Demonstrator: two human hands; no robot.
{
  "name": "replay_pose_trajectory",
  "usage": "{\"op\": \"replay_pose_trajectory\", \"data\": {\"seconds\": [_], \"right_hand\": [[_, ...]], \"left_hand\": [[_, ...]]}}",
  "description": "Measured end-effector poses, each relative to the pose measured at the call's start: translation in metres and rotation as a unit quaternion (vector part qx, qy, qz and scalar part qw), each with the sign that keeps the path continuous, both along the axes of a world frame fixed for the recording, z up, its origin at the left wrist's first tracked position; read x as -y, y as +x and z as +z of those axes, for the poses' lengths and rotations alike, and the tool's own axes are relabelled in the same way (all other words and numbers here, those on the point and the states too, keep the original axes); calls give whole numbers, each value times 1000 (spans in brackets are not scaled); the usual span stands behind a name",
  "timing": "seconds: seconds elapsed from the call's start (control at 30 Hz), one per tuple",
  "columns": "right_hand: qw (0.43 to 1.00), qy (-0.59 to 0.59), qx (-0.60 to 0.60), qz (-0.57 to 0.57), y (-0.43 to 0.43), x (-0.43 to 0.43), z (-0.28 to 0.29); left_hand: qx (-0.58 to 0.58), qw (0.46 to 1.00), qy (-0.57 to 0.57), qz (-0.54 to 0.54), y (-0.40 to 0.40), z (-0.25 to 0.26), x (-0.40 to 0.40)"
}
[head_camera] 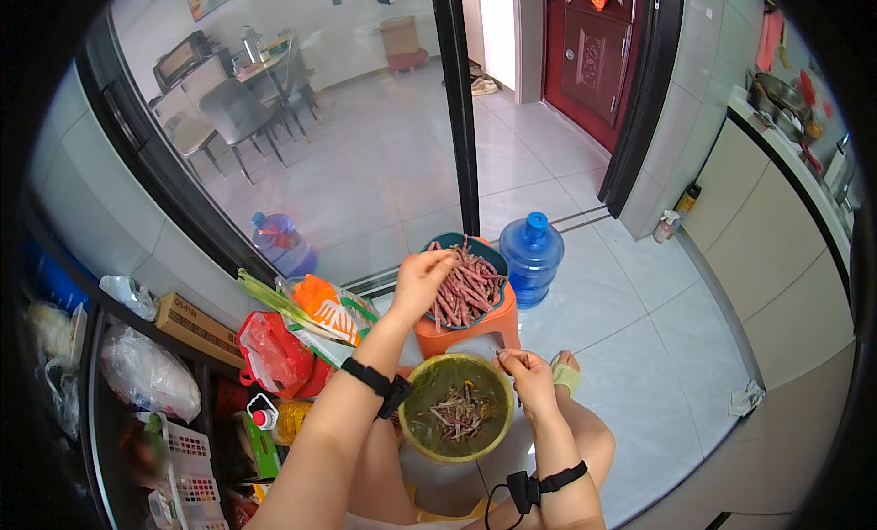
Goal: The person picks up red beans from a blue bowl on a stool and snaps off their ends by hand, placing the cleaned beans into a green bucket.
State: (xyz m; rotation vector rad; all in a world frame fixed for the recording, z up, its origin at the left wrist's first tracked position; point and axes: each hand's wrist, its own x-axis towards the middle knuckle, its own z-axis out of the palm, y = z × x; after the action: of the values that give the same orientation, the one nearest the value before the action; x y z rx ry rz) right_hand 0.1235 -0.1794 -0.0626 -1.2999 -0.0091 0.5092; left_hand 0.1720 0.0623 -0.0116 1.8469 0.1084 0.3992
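Observation:
My left hand (423, 278) reaches over a teal basin (503, 256) piled with reddish-purple bean pods (469, 290). Its fingertips are bunched at the pile's left side; whether they grip a pod is hard to see. The basin rests on an orange plastic stool (433, 341). Below it, closer to me, is a yellow-green bucket (508, 410) with pod scraps (458, 413) at its bottom. At the bucket's upper right rim, my right hand (531, 379) is curled with thumb and fingers pinched around a thin scrap (496, 352), too small to make out well.
A blue water-cooler bottle (532, 256) stands right of the stool. Red (274, 355) and orange-white bags (336, 311), green onions (274, 300) and an oil bottle (291, 420) crowd the left, beside a shelf. A glass sliding door (384, 153) lies behind; cabinets (747, 194) line the right.

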Motion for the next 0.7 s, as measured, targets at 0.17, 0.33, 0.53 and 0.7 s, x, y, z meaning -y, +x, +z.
{"op": "replay_pose_trajectory", "data": {"seconds": [0.17,0.33,0.53,0.7], "right_hand": [[999,30,1,-28,3,-8,5],[994,34,25,-103,5,-17,11],[992,101,59,-44,-6,-31,-7],[992,93,71,37,-23,-33,18]], "left_hand": [[136,866,475,74,7,-11,12],[-58,987,141,-52,-49,3,58],[42,973,218,-64,-97,0,75],[10,979,189,-74,-117,3,54]]}}
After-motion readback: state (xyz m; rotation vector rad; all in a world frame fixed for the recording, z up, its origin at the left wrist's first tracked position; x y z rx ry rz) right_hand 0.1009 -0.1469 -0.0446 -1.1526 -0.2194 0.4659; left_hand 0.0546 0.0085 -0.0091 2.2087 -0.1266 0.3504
